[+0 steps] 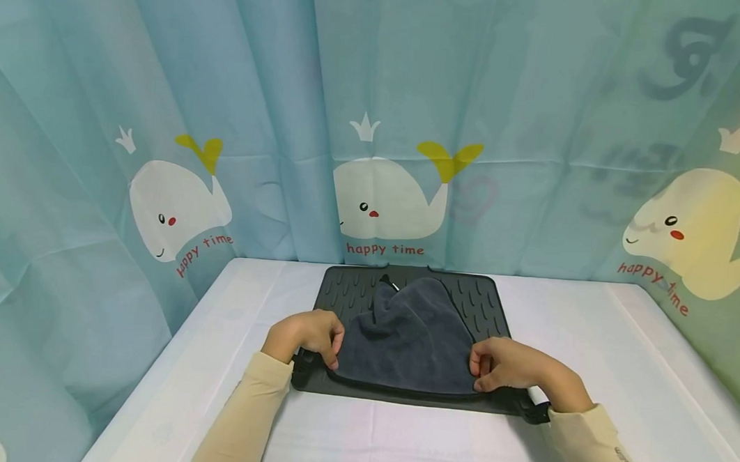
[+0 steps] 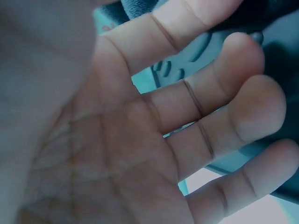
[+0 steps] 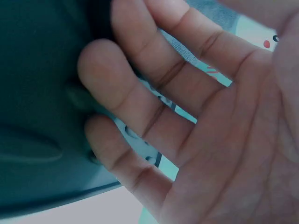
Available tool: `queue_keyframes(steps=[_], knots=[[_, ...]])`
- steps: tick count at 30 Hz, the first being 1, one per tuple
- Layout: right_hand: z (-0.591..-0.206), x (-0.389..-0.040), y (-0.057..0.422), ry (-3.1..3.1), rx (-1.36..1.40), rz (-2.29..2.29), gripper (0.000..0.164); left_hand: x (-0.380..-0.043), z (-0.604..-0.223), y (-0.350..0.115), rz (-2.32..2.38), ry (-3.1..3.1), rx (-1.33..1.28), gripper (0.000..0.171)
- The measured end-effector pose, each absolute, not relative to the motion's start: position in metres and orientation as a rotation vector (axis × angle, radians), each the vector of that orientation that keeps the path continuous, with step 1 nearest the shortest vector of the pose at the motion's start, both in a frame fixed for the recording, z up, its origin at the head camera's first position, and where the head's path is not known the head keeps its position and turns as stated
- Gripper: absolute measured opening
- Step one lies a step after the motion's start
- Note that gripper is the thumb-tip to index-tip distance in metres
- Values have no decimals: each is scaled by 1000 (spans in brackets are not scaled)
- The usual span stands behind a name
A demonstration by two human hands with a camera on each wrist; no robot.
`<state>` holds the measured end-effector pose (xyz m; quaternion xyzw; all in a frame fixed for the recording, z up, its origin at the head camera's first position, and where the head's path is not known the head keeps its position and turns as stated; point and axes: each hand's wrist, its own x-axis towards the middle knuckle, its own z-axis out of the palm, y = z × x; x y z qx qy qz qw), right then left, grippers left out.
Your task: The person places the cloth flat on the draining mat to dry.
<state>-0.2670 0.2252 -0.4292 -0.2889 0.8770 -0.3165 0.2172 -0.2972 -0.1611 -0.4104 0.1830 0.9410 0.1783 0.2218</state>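
A dark grey-blue cloth [image 1: 411, 338] with a black edging lies over a black ribbed mat [image 1: 342, 289], bunched into folds toward its far left. My left hand [image 1: 309, 334] pinches the cloth's near left corner between thumb and index finger. At the near right corner, my right hand [image 1: 514, 364] pinches the edge in the same way. Both wrist views show the other fingers of the left hand [image 2: 140, 130] and right hand [image 3: 187, 107] loosely bent over the mat. A small black and silver piece [image 1: 392, 284] sticks out at the cloth's far edge.
A white-covered table [image 1: 567, 311] carries the mat. Behind it and along both sides hangs a light blue curtain [image 1: 513, 127] printed with whales. The mat's far edge stands close against the curtain.
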Motion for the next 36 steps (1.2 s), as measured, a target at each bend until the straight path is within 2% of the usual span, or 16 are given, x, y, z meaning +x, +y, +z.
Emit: queue_keyframes(steps=[10,21,30,33,36], knots=[[-428,-265,223,2437,-731,-857,26,-298,-409,-161,489,2605,495,27],[-423,-269,229,2462,-801,-928,18,-307,-401,-169,659,2644,572,24],[-425,-274,229,2660,-763,-1049,14,-312,-407,-164,804,2954,534,7],[-428,-275,229,2739,-694,-1111,14,-313,-411,-161,855,3014,481,11],[-430,-277,230,2811,-613,-1181,20,-315,-413,-157,954,3048,394,22]])
